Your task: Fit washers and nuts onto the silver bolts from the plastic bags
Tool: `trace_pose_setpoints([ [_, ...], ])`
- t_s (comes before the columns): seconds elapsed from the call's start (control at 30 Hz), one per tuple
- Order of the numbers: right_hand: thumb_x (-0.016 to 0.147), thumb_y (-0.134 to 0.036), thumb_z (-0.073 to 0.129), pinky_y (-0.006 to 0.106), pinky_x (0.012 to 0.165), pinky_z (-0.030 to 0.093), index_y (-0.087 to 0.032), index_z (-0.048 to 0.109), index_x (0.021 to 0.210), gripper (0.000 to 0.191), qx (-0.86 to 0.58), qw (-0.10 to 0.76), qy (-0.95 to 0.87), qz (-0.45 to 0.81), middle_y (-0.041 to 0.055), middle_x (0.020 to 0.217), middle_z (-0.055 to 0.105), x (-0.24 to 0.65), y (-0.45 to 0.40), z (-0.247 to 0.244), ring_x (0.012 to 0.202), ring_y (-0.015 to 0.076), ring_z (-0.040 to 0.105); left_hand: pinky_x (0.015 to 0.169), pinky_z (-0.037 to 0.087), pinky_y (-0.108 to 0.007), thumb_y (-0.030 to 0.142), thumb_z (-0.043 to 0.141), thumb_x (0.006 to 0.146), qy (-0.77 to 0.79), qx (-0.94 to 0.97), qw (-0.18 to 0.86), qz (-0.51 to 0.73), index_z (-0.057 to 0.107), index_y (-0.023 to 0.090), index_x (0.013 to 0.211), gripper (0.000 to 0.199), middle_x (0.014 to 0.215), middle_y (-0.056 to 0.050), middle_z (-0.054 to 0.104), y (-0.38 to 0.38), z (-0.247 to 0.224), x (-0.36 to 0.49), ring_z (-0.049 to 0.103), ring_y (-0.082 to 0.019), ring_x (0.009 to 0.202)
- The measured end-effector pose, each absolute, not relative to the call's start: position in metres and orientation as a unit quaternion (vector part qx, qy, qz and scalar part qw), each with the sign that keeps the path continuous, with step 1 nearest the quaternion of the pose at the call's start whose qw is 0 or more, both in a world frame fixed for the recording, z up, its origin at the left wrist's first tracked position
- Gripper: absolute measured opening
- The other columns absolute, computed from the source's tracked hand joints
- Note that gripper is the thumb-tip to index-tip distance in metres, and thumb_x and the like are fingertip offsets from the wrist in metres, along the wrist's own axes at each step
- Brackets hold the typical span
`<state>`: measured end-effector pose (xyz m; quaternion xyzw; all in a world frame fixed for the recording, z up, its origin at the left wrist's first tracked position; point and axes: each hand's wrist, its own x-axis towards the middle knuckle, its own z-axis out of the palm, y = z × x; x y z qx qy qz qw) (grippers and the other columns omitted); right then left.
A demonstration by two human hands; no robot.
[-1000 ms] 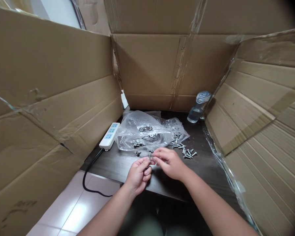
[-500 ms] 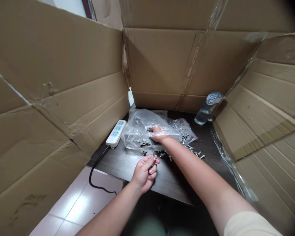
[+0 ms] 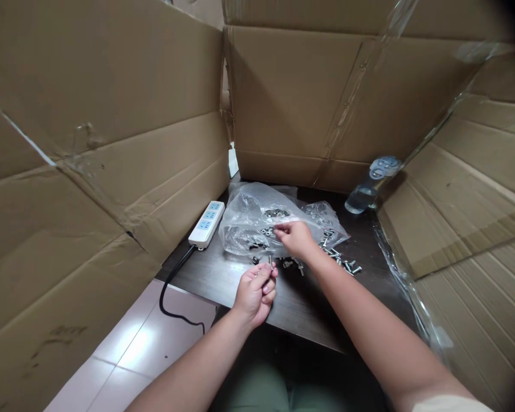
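My left hand (image 3: 256,290) is closed near the table's front edge, holding a small metal bolt (image 3: 270,261) upright between thumb and fingertips. Farther back, my right hand (image 3: 297,237) is at the mouth of a clear plastic bag (image 3: 251,206), its fingertips pinched together. Whatever those fingertips hold, if anything, is too small to make out. Beside them, metal nuts (image 3: 266,232) show in the bag's opening, and a darker heap of small metal parts (image 3: 277,213) lies deeper inside. Loose bolts (image 3: 349,266) are scattered on the table to the right of my right wrist.
A white power strip (image 3: 206,224) with a black cable (image 3: 171,280) lies left of the bag. Behind my right hand is a second clear bag (image 3: 321,217). At the back right a water bottle (image 3: 367,191) leans. Cardboard walls (image 3: 292,97) enclose the dark table (image 3: 223,280).
My right hand has drawn back out of the bag toward me and to the right, uncovering the small parts inside. My left hand keeps its hold on the bolt. The view has shifted slightly.
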<state>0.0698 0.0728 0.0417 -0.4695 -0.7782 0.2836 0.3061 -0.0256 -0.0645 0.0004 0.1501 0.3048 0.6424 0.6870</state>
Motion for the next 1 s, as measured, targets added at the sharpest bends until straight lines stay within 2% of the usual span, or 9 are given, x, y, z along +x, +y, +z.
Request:
trace_pose_setpoints([
  [0.13,0.076,-0.022,0.060,0.027,0.063,0.052,-0.014,0.070,0.086,0.016,-0.368,0.384,-0.726,0.435,0.0051,0.081,0.062,0.096,0.020,0.042,0.067,0.0145,0.062,0.032,0.018,-0.009,0.028,0.071,0.075,0.318,0.180,0.685,0.630,0.062,0.009,0.084,0.023,0.074,-0.002,0.058,-0.065,0.001,-0.023,0.032,0.002,0.041],
  [0.27,0.079,-0.018,0.058,0.028,0.065,0.051,-0.016,0.070,0.085,0.014,-0.337,0.430,-0.700,0.459,0.0051,0.082,0.059,0.106,-0.008,0.036,0.071,0.0150,0.061,0.032,0.018,-0.010,0.030,0.070,0.076,0.329,0.215,0.682,0.617,0.061,0.009,0.081,0.023,0.073,-0.003,0.059,-0.066,0.001,-0.020,0.032,0.001,0.041],
  [0.53,0.083,-0.016,0.054,0.028,0.064,0.049,-0.019,0.069,0.088,0.016,-0.294,0.467,-0.722,0.417,0.0048,0.082,0.057,0.111,-0.016,0.027,0.072,0.0149,0.059,0.032,0.017,-0.010,0.031,0.068,0.078,0.344,0.257,0.665,0.611,0.061,0.009,0.076,0.023,0.071,-0.003,0.059,-0.067,0.000,-0.017,0.031,0.001,0.041],
  [0.8,0.087,-0.014,0.051,0.028,0.068,0.048,-0.019,0.070,0.093,0.021,-0.268,0.449,-0.783,0.336,0.0056,0.084,0.059,0.120,-0.023,0.025,0.074,0.0147,0.058,0.033,0.017,-0.010,0.030,0.070,0.076,0.349,0.252,0.644,0.633,0.062,0.010,0.078,0.022,0.069,-0.002,0.057,-0.068,-0.001,-0.015,0.033,0.001,0.042],
  [1.0,0.088,-0.015,0.048,0.026,0.071,0.047,-0.018,0.068,0.096,0.021,-0.309,0.430,-0.808,0.258,0.0067,0.088,0.062,0.122,0.002,0.049,0.079,0.0150,0.059,0.034,0.018,-0.010,0.027,0.072,0.074,0.329,0.246,0.662,0.627,0.063,0.009,0.079,0.020,0.073,-0.002,0.056,-0.068,0.002,-0.018,0.033,0.001,0.044],
])
